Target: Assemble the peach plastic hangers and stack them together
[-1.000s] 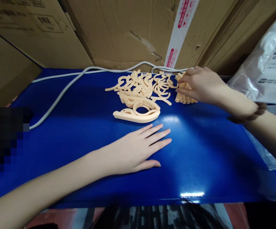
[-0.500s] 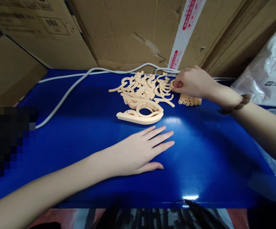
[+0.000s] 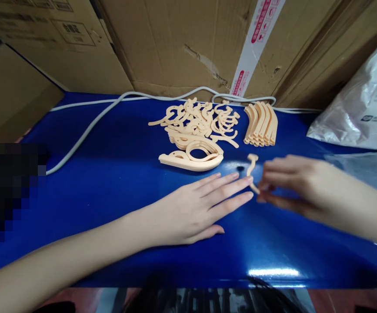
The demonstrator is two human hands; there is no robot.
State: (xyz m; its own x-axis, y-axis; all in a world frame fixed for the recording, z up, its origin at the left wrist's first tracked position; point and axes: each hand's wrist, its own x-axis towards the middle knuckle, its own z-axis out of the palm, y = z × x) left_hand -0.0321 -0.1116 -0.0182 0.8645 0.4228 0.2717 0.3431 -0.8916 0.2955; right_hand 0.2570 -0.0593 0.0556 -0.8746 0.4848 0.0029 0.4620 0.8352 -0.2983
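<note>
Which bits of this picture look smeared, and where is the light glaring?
In the head view, the right hand is blurred, while the left hand looks sharper; also there, bright glare sits near the blue table's front edge, with softer shine farther back.

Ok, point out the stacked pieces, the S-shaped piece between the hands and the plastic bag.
Stacked pieces (image 3: 260, 124): head view, stack's middle.
S-shaped piece (image 3: 251, 167): head view, upper stem.
Plastic bag (image 3: 354, 112): head view, front.

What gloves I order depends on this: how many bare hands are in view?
2: the left hand on the blue table, the right hand beside a curved piece.
</note>
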